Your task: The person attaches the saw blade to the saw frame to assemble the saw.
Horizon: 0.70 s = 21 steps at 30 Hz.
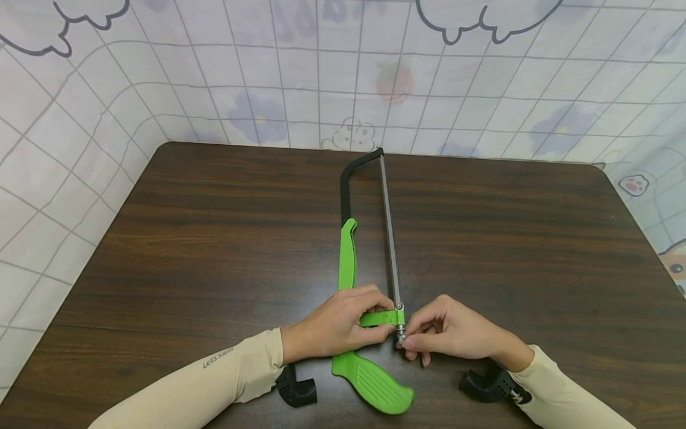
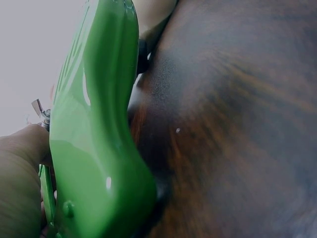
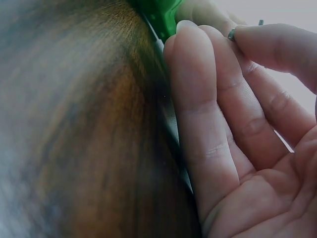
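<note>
a green-and-black hacksaw (image 1: 347, 256) lies between a person's two hands on a dark tabletop, its black bow (image 1: 345, 187) pointing to the far edge and its ribbed handle (image 1: 377, 387) nearest the person. the left hand (image 1: 340, 325), reaching across the frame from the left, grips the short green crosspiece (image 1: 377, 319), fingers on its far side and thumb on its near side. the right hand (image 1: 452, 330), just to the right of the saw, pinches the small metal fitting (image 1: 400, 337) at the near end of the blade (image 1: 391, 238) between thumb and finger, the two hands close but apart. the blade runs along the saw's right side, up to the bow's far tip. both arms wear cream sleeves (image 1: 236, 369), a black device (image 1: 296, 390) showing beside each wrist. the table (image 1: 214, 220) is brown, wood-grained and round-cornered at the far side; behind it hangs a pale, wrinkled grid-patterned covering (image 1: 295, 71) printed with purple flowers, a strawberry and cartoon outlines.
</note>
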Motion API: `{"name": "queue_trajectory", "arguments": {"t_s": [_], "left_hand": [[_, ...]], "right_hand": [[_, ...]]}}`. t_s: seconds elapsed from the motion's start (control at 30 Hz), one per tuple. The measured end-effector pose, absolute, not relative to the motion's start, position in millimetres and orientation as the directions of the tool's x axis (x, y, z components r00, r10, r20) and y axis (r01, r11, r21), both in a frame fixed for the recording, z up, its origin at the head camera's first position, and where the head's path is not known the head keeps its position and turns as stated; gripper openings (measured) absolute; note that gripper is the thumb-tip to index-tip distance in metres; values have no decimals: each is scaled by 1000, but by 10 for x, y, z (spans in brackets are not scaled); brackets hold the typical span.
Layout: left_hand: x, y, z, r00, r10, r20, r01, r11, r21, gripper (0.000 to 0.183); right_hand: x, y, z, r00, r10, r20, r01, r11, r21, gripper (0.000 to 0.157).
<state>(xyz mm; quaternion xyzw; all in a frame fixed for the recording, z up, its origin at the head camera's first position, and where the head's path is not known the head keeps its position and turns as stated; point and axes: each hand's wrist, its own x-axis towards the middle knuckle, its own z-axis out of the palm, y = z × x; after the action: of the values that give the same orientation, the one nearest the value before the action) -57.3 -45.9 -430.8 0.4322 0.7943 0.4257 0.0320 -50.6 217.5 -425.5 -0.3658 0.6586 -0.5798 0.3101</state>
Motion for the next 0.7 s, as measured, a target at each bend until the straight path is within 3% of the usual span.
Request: {"name": "queue_trajectory", "arguments": {"t_s": [0.4, 0.7], "left_hand": [[-573, -456, -4313, -626, 713, 316, 662, 272, 698, 18], [-573, -458, -4322, -628, 713, 314, 659, 272, 701, 18]], "right_hand": [[-491, 2171, -4234, -553, -833, -1, -157, 105, -982, 14], [-488, 2159, -4262, -541, -840, 37, -167, 65, -984, 23]]}}
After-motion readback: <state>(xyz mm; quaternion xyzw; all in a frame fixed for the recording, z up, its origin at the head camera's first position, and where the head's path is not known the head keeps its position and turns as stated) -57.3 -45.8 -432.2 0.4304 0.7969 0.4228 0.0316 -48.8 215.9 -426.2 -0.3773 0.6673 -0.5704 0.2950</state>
